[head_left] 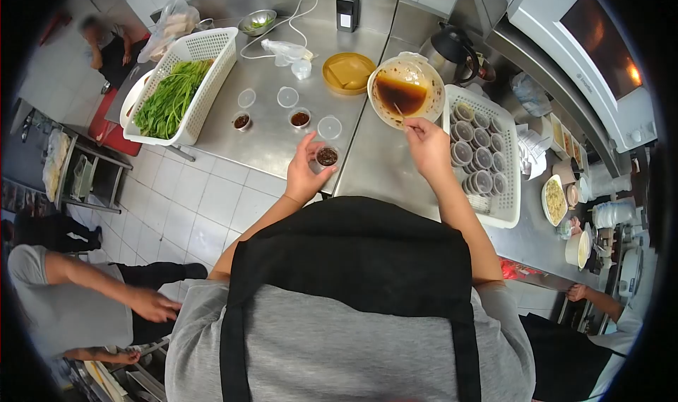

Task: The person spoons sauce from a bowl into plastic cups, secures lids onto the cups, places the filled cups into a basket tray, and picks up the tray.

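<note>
My left hand [308, 167] is wrapped round a small clear cup of dark sauce [327, 157] near the table's front edge. My right hand [428, 145] pinches the handle of a spoon [398, 109] whose lower end dips into brown liquid in a large white bowl [375, 104]. Left of the held cup stand two more small cups of dark sauce [300, 119] [241, 121]. Loose round clear lids [330, 127] lie behind the cups. Just right of the bowl, a white basket [510, 197] holds several lidded cups [482, 159].
A white basket [227, 52] of green leaves stands at the left. Behind are a yellow dish [346, 73], a metal bowl [257, 22], a black kettle [452, 45] and a cable. People stand at lower left [78, 296], far left and lower right [565, 352].
</note>
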A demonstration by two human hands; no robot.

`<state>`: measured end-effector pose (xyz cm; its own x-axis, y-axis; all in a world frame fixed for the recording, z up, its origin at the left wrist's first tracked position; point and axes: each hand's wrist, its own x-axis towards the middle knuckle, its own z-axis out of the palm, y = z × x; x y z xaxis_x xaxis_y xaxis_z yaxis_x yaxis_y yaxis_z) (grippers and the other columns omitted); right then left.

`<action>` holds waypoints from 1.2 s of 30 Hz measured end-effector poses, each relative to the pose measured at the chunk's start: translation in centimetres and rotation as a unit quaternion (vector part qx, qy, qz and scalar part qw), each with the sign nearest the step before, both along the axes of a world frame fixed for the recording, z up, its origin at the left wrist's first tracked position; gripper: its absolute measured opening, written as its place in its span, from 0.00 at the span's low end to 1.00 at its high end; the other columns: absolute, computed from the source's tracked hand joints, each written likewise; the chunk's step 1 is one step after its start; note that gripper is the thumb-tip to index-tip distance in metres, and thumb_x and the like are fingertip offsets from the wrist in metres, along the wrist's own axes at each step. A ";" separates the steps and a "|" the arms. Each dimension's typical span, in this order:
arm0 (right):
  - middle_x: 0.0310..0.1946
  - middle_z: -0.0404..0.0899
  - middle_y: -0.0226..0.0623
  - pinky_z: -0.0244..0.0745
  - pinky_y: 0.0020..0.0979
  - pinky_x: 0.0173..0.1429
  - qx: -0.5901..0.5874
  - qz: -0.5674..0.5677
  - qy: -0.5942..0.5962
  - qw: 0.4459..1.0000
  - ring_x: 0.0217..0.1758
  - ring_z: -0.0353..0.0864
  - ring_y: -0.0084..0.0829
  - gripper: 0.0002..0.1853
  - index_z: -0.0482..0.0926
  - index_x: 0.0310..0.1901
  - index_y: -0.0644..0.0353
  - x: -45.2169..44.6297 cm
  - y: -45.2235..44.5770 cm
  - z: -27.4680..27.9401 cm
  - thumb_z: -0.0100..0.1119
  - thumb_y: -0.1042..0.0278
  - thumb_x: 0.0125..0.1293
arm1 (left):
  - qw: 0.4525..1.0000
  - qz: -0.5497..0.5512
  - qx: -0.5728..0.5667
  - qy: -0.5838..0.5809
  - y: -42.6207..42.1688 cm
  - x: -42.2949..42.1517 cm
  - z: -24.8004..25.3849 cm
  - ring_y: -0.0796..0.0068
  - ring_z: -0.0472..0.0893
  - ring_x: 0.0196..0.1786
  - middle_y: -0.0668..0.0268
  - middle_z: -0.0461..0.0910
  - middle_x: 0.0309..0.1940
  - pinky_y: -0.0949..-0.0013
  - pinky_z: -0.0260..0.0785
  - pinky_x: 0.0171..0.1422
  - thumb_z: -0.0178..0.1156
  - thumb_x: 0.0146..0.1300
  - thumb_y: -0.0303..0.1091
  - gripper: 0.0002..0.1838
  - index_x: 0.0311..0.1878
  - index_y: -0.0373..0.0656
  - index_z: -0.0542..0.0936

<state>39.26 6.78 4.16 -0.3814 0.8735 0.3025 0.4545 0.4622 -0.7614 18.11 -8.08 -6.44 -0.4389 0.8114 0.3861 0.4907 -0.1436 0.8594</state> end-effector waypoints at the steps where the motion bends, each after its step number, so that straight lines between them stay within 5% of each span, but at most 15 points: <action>1: 0.33 0.84 0.46 0.77 0.33 0.43 -0.020 -0.004 0.010 1.000 0.34 0.84 0.37 0.10 0.83 0.42 0.64 -0.1 0.2 -0.2 0.61 0.71 0.59 | 1.000 -0.002 0.001 -0.005 0.1 0.0 0.0 0.64 0.81 0.52 0.57 0.79 0.51 0.65 0.74 0.57 0.75 0.44 0.28 0.48 0.69 0.45 0.59; 5: 0.32 0.84 0.33 0.75 0.23 0.33 -0.104 -0.019 0.027 0.994 0.29 0.79 0.19 0.11 0.83 0.44 0.65 -0.6 1.0 -0.7 0.60 0.71 0.63 | 1.000 -0.004 -0.005 0.003 0.0 -0.1 0.1 0.64 0.80 0.53 0.57 0.78 0.51 0.64 0.73 0.59 0.75 0.45 0.28 0.48 0.69 0.44 0.58; 8: 0.31 0.83 0.33 0.72 0.20 0.29 -0.120 -0.019 0.059 0.991 0.26 0.76 0.17 0.11 0.82 0.45 0.67 -0.8 1.6 -0.9 0.60 0.71 0.63 | 1.000 -0.009 -0.015 0.003 -0.1 -0.1 0.3 0.65 0.80 0.54 0.56 0.78 0.52 0.63 0.72 0.61 0.75 0.46 0.28 0.49 0.70 0.43 0.57; 36: 0.34 0.83 0.35 0.62 0.17 0.21 -0.303 -0.016 0.269 0.914 0.21 0.75 0.20 0.12 0.79 0.48 0.67 -2.4 0.9 1.5 0.59 0.71 0.66 | 1.000 -0.006 -0.021 0.003 -0.2 0.0 0.4 0.63 0.79 0.56 0.55 0.77 0.53 0.63 0.72 0.62 0.75 0.45 0.28 0.49 0.69 0.44 0.57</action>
